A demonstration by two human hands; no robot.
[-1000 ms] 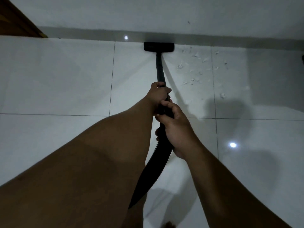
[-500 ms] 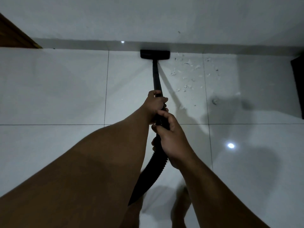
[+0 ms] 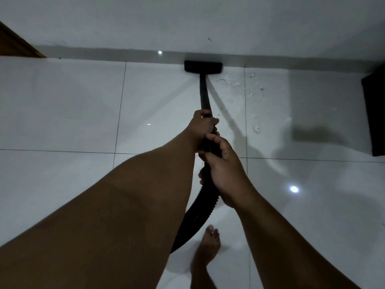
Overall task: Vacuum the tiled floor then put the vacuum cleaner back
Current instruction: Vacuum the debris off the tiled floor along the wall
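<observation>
1. While both arms reach forward, the left hand (image 3: 203,127) wraps the vacuum wand (image 3: 204,94) — fingers closed.
2. The right hand (image 3: 226,170) grips the ribbed hose (image 3: 195,217) behind.
3. The floor head (image 3: 203,67) rests on tiled floor (image 3: 62,113) at the wall — beside debris (image 3: 235,84).

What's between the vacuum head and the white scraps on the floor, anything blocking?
Nothing visible. The floor head sits at the wall base; the scraps lie on bare tile just to its right, up to the tile joint and beyond. The dark object at the right edge stands well past them. Both hands grip the wand.
</observation>
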